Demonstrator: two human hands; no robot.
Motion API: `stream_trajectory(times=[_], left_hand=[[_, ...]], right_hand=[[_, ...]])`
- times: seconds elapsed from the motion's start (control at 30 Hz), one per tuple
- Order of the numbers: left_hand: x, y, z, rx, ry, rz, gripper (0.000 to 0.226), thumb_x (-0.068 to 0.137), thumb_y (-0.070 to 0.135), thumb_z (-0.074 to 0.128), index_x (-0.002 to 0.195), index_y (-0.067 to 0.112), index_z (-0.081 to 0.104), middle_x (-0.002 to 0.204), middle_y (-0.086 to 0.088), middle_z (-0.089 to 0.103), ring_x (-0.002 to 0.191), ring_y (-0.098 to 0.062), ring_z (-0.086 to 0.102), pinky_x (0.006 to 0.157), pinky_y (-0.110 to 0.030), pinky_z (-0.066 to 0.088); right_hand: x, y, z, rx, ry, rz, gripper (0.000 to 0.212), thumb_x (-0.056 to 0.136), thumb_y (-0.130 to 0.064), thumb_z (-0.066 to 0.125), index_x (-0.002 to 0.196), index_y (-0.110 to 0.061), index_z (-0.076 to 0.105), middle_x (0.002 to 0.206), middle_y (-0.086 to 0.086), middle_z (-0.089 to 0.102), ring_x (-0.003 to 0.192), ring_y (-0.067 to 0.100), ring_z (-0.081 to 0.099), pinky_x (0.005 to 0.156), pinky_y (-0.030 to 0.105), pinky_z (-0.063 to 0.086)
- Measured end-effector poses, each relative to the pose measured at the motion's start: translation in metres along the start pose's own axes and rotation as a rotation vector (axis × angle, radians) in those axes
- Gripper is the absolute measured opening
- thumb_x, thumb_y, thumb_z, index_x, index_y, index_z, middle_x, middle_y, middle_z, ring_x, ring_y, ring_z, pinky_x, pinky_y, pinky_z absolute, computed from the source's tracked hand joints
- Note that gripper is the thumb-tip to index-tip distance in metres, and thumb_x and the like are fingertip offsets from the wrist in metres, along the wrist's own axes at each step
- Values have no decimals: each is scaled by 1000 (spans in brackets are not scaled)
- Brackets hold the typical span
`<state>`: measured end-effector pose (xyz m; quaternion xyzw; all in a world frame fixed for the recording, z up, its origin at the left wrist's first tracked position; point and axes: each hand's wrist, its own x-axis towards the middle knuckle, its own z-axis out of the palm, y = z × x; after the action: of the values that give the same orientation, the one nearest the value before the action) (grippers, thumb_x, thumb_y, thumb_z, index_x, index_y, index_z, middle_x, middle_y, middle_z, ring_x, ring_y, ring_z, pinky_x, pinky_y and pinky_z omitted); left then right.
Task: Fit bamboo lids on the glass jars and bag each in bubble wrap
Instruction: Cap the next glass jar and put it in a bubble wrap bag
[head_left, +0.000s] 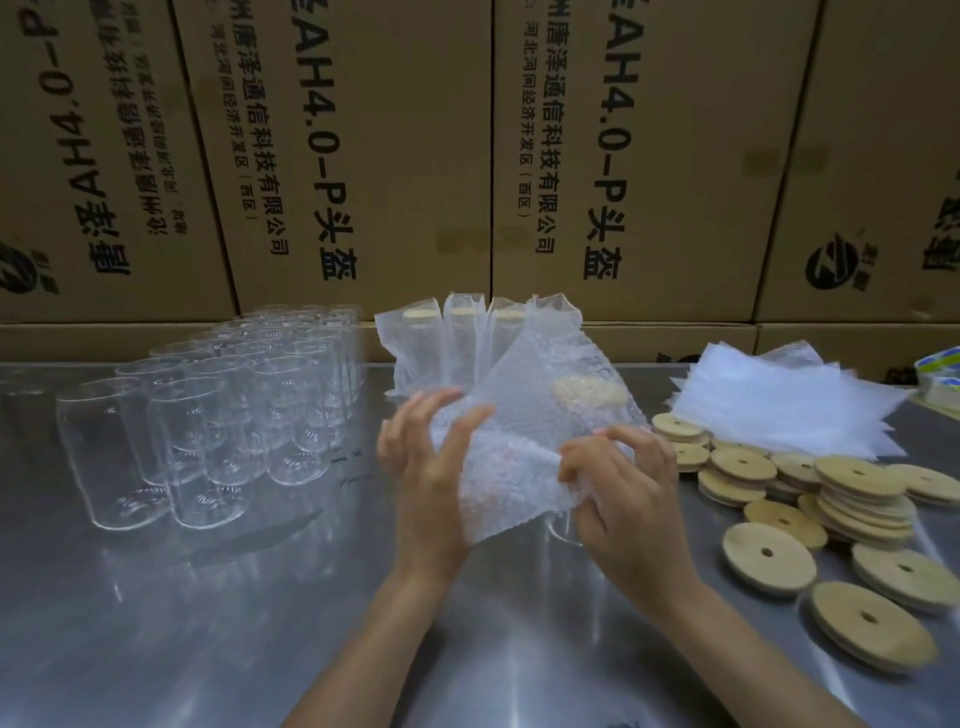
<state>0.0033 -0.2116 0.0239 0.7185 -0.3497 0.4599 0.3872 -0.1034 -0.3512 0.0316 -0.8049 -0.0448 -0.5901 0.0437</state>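
Observation:
Between my hands, over the middle of the steel table (208, 623), is a bubble wrap bag (524, 415) with a lidded glass jar inside; its bamboo lid (584, 397) shows through the wrap, pointing up and right. My left hand (431, 467) grips the bag's left side. My right hand (618, 483) pinches the crumpled lower edge of the bag, where the jar's bottom rim peeks out. Several bare glass jars (218, 410) stand in rows on the left. Loose bamboo lids (810, 499) lie in piles on the right.
Three bagged jars (457, 338) stand at the back centre. A stack of flat bubble wrap bags (779, 400) lies behind the lids. Printed cardboard cartons (363, 156) wall off the back. A tape roll (940, 374) sits at the far right edge.

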Motion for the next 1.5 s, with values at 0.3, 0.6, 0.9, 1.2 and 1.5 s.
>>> stream_trajectory(times=[0.3, 0.6, 0.9, 1.2, 1.5], left_hand=[[4, -11, -2, -393, -1, -510, 42, 73, -11, 65, 69, 30, 56, 65, 12, 56, 64, -16, 50, 61, -26, 43], [-4, -22, 7, -72, -262, -702, 50, 71, 57, 74, 98, 24, 48, 85, 0, 63, 86, -29, 62, 63, -35, 43], [-12, -17, 14, -186, -912, -520, 54, 75, 64, 67, 118, 35, 55, 91, 21, 60, 76, 5, 54, 67, -16, 39], [-4, -20, 10, -268, -959, -407, 38, 95, 32, 56, 65, 10, 56, 60, 6, 46, 59, -11, 43, 66, -28, 37], [-5, -16, 9, -306, -957, -468, 14, 85, 21, 67, 78, 28, 77, 65, 12, 69, 51, 7, 55, 57, -13, 43]], right_hand=[[2, 14, 1, 179, -39, 371, 72, 76, -51, 65, 139, -27, 40, 143, 0, 29, 131, 14, 25, 109, 30, 23], [2, 19, 1, 332, -215, 526, 80, 65, -66, 66, 129, -61, 18, 152, -6, 24, 140, 14, 24, 104, 34, 29], [5, 32, -11, 429, 50, 822, 71, 65, -37, 85, 107, -36, 28, 116, 2, 57, 99, 21, 63, 82, 38, 52], [11, 28, -22, 1139, 122, 1414, 81, 49, -47, 81, 122, -29, 54, 114, -2, 66, 83, 12, 73, 50, 25, 54], [9, 18, -16, 1376, 48, 1599, 31, 56, -43, 73, 87, -37, 72, 96, 3, 60, 99, 24, 69, 54, 27, 54]])
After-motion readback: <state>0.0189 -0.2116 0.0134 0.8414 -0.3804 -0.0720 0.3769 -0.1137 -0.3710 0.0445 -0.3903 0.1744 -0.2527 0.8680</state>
